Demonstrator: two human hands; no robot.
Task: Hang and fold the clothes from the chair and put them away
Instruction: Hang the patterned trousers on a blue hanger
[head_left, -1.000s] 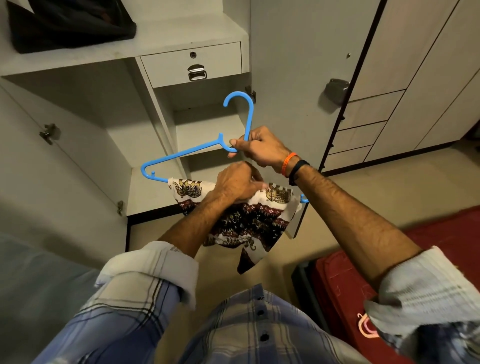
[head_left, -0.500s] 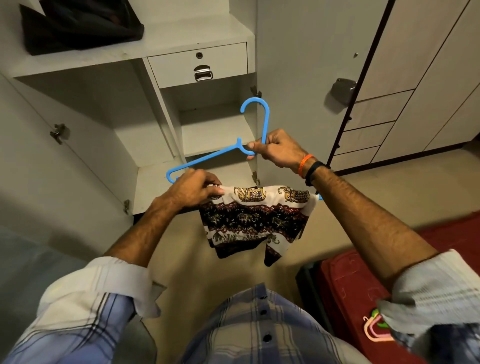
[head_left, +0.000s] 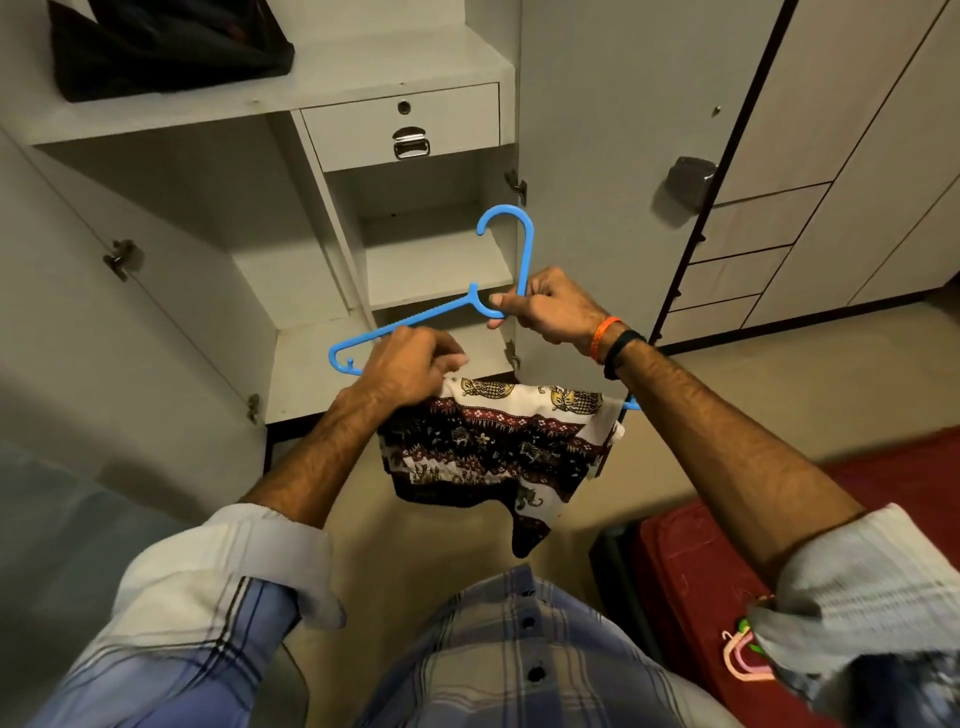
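He stands before the open wardrobe (head_left: 291, 218) with a blue hanger (head_left: 511, 270) held up in front of him. His right hand (head_left: 550, 306) pinches the hanger at the base of its hook, fingers curled round the plastic. The patterned cloth (head_left: 493, 441) is draped over the hanger's lower bar and hangs down between his forearms, above the floor. His left hand (head_left: 410, 366) grips the cloth's top edge near the hanger's left end, fingers bunched on the fabric. A red suitcase (head_left: 691, 582) lies on the floor at his right, pink hangers (head_left: 740, 657) resting on it.
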